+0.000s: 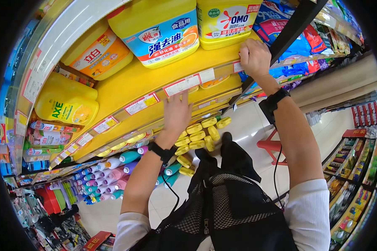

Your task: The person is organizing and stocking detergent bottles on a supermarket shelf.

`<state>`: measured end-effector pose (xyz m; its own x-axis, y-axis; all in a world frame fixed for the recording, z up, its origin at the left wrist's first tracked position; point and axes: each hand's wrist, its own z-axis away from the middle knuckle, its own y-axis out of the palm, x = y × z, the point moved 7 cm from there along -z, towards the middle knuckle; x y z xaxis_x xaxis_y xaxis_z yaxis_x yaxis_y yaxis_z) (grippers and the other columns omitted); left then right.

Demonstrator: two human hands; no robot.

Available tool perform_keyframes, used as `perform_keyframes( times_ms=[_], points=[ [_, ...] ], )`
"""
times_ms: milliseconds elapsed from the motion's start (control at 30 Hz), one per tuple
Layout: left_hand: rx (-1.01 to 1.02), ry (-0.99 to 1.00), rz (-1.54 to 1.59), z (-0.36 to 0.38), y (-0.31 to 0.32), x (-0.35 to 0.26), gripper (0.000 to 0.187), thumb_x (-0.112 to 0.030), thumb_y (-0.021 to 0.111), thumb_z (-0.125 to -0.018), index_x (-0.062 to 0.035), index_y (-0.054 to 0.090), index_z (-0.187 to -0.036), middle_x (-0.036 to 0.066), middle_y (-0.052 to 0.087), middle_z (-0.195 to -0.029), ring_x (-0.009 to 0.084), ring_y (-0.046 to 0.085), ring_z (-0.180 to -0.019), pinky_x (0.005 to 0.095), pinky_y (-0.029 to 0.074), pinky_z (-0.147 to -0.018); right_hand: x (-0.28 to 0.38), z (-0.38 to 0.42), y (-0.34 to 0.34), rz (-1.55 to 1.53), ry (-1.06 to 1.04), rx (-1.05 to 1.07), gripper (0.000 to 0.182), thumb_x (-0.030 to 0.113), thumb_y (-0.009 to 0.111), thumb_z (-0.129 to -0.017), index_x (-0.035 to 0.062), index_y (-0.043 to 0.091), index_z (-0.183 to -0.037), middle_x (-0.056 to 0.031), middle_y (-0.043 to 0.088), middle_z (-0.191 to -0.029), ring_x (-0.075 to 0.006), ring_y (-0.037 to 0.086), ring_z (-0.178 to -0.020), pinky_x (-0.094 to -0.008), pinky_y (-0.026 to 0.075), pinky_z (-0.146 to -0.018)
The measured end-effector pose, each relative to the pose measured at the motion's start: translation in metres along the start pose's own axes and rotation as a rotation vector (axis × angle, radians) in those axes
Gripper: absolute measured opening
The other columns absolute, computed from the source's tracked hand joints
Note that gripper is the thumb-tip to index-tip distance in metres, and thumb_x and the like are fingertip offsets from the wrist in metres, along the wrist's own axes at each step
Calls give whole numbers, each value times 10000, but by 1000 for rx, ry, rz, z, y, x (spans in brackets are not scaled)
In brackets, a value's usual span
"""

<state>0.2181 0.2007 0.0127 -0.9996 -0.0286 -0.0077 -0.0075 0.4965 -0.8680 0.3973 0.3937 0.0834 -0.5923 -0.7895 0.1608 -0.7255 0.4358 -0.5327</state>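
Observation:
My left hand (177,113) is at the front of the yellow shelf (132,81), its fingers stretched up to the lower edge of a red-bordered price label (183,85). Toward the shelf's right end, my right hand (254,57) has its fingers curled at the front edge, close below the yellow OMO jug (227,26); what they hold, if anything, is hidden. Beside that jug stands a large yellow detergent jug (169,42) with a blue and orange label. A Liby jug (98,54) and an AXE bottle (65,102) stand further left.
Several yellow bottles (197,136) are grouped on the floor by my feet. Rows of purple, pink and teal bottles (113,173) stand low at left. A dark upright post (295,31) divides the shelving at right. A red stool (273,146) stands in the aisle behind my right arm.

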Motion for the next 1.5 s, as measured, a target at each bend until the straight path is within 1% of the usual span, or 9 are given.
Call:
perform_keyframes(
  times_ms=[100,267,467,767,933,1067,1100,1233,1500],
  points=[
    [-44,359,314,16,-29,-28,206,-138,736,-819,-9,660,-960,166,658,-994,337,651,-947,474,524,-798,1,-2,-1,-10,11,0,188,156,540,-843,70,539,-676,-111,567,-667,-324,571,-658,-439,448,-648],
    [-313,296,296,8,-120,-14,131,-8,758,-766,-21,640,-821,109,655,-826,274,651,-808,380,504,-728,-1,-3,-3,-41,27,0,164,144,556,-831,75,546,-682,-107,567,-665,-320,577,-662,-444,449,-652],
    [-363,-148,179,-10,-129,103,111,-18,708,-836,12,626,-768,150,639,-766,304,607,-686,390,470,-625,-1,-3,-7,-76,44,-17,150,142,581,-810,80,546,-677,-105,580,-683,-314,584,-683,-453,441,-656],
    [-290,-700,270,-2,-107,178,249,-204,693,-882,16,656,-772,173,638,-711,342,618,-635,414,493,-605,-4,-2,-13,-138,25,-32,129,129,598,-793,67,571,-683,-106,598,-693,-310,590,-687,-441,443,-653],
    [-392,-593,-150,-10,-106,171,240,-203,668,-839,7,611,-735,173,635,-726,379,625,-675,478,486,-630,-10,0,-12,-232,133,-51,158,132,610,-819,44,571,-694,-113,606,-709,-323,604,-710,-453,460,-686],
    [-476,-663,-142,-2,-112,164,276,-255,643,-870,-9,637,-746,178,639,-741,393,618,-673,477,481,-633,-23,3,-12,-396,381,57,232,110,650,-821,-39,596,-992,-221,627,-1001,-394,618,-906,-466,488,-845],
    [-487,-693,-145,-1,-113,163,280,-263,637,-880,-11,646,-758,180,643,-745,393,618,-672,474,480,-631,-28,4,-5,-408,439,142,459,75,667,-800,-94,512,-1198,-270,593,-1096,-424,599,-1011,-458,481,-908],
    [-439,-764,-129,7,-116,150,276,-257,592,-925,-17,679,-819,179,664,-770,390,626,-674,469,484,-633,-35,-5,4,-476,354,83,706,18,667,-772,-110,350,-1389,-267,579,-1211,-397,586,-1137,-423,461,-992],
    [-524,-573,-192,6,-116,137,280,-209,522,-943,-9,693,-849,148,695,-865,367,650,-760,440,500,-720,-30,-20,14,-951,467,173,691,-25,694,-798,-84,357,-1398,-204,573,-1281,-251,580,-1193,-366,452,-1035]
  ],
)
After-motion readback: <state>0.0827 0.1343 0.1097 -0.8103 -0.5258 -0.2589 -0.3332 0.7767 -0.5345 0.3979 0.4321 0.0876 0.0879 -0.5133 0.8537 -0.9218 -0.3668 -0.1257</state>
